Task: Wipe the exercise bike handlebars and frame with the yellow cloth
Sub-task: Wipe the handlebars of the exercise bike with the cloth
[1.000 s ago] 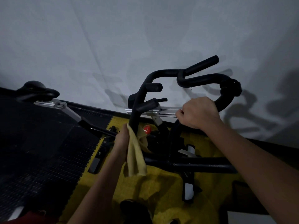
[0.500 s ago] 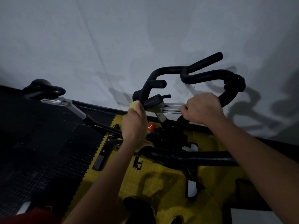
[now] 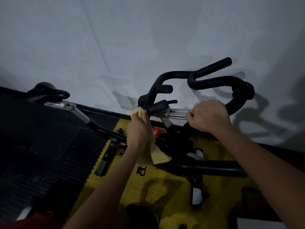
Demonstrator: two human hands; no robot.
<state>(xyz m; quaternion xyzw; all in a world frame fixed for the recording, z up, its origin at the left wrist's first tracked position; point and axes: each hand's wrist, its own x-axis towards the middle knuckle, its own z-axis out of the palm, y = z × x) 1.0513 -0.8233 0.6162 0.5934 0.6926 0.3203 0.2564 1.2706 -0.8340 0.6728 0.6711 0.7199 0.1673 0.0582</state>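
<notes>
The black handlebars of the exercise bike loop up in front of a white wall. My left hand is closed around the left handlebar tube with the yellow cloth wrapped under it; cloth shows above the fingers and hangs below the wrist. My right hand grips the right handlebar tube near the silver slide rail. The black frame bar runs across low on the right, with a red knob beside my left hand.
The black saddle on its silver post sits at the left. A yellow floor mat lies under the bike, with black studded matting to the left. The white wall stands close behind.
My left hand slid the cloth up the left handlebar tube from near the frame to just under the short grips. My right hand kept its hold.
</notes>
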